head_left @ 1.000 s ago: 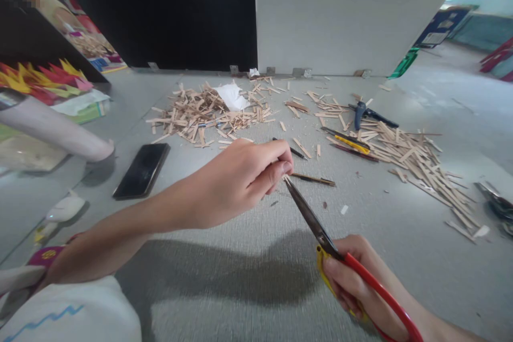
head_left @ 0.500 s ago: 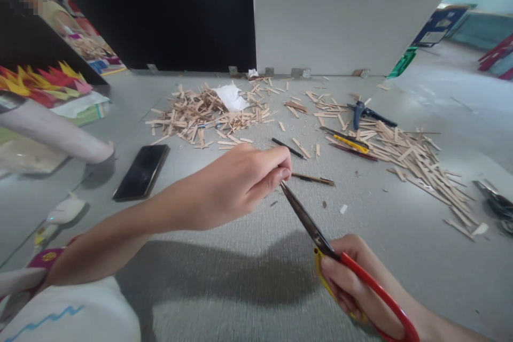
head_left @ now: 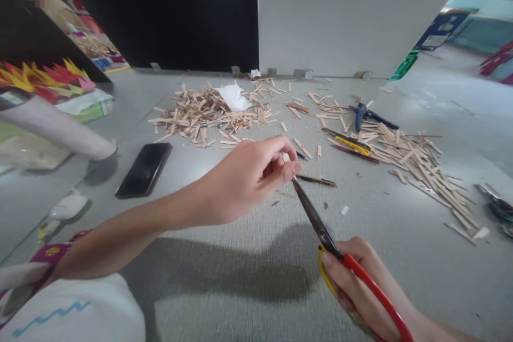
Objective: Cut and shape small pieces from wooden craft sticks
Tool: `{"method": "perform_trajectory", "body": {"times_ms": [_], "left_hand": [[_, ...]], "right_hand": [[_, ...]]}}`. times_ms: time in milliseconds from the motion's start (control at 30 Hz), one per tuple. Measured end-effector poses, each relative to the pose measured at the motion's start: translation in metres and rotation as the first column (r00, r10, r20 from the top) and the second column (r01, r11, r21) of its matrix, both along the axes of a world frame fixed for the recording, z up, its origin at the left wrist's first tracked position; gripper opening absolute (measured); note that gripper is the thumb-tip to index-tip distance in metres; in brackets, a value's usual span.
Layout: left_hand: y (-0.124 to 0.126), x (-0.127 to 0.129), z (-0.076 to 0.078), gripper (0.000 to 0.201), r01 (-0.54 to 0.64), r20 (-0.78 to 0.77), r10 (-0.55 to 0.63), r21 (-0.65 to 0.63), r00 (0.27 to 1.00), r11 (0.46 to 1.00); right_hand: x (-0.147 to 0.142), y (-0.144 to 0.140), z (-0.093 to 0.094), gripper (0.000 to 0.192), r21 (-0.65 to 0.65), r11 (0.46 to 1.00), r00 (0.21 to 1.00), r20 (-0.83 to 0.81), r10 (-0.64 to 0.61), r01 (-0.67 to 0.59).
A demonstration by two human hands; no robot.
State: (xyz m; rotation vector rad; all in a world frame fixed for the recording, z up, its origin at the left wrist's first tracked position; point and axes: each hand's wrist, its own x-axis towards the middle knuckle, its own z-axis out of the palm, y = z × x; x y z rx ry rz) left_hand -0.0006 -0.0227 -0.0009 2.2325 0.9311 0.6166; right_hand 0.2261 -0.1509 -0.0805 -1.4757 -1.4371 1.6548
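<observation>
grey floor (head_left: 409, 235) runs up to 2 upright panels, a black panel (head_left: 176, 10) and a pale grey panel (head_left: 340, 10), with metal brackets (head_left: 302, 74) along their foot. off to the right is a blue box (head_left: 447, 26) whose white label (head_left: 435, 41) is too small to read.

over the middle of the floor, the left hand (head_left: 248, 179) is mostly curled, thumb drawn in towards the bent fingers, with a small pale piece (head_left: 286, 157) showing between them. the right hand (head_left: 360, 272) is closed round the red and yellow handles of the scissors (head_left: 315, 216); the blades lie close together, slanting up so that the tip meets the left thumb.

beyond the hands, a heap of thin wood strips (head_left: 188, 117) has a white tissue (head_left: 234, 97) on top. to the right, a looser spread of wood strips (head_left: 425, 163) lies beside a yellow and black cutter (head_left: 350, 143), a dark red pencil (head_left: 356, 154) and a dark blue tool (head_left: 360, 115). just past the left fingers is a pen (head_left: 316, 180).

a dark-screened phone (head_left: 144, 170) lies left of the left hand, near a pale roll (head_left: 68, 125). the purple cuff (head_left: 50, 254) carries a yellow mark, too blurred to make out.
</observation>
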Motion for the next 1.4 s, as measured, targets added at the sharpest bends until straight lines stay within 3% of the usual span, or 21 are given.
{"method": "perform_trajectory", "body": {"times_ms": [133,267,500,733,1000,1200,1400], "left_hand": [[0.002,0.002,-0.006,0.04,0.02,0.042,-0.021,0.026,0.999,0.999],[0.006,0.0,-0.01,0.038,0.083,0.068,-0.08,-0.037,0.994,0.996],[0.015,-0.007,-0.008,0.031,0.19,0.005,-0.19,-0.024,0.982,0.981],[0.012,0.002,-0.002,0.032,0.064,0.14,-0.015,-0.348,0.99,0.935],[0.009,0.004,-0.002,0.03,0.026,0.208,0.076,-0.448,0.975,0.894],[0.005,0.008,-0.006,0.029,0.023,0.269,0.132,-0.507,0.954,0.861],[0.0,0.012,-0.005,0.031,0.0,0.288,0.16,-0.485,0.944,0.875]], "right_hand": [[0.002,-0.001,-0.004,0.07,0.012,1.0,1.0,0.02,-0.016,0.016],[0.004,-0.001,-0.004,0.07,0.008,1.0,1.0,0.023,0.008,-0.008],[0.005,0.0,0.005,0.069,-0.082,0.995,0.999,-0.002,0.054,-0.054],[0.007,-0.001,0.001,0.068,-0.076,0.997,0.999,-0.048,0.012,-0.016],[0.01,-0.008,-0.005,0.068,-0.005,1.0,0.996,-0.091,-0.024,0.024],[0.008,-0.003,-0.005,0.066,-0.096,0.995,0.994,-0.098,-0.048,0.038],[0.002,0.0,0.0,0.059,-0.061,0.995,0.993,-0.083,-0.087,0.082]]}}
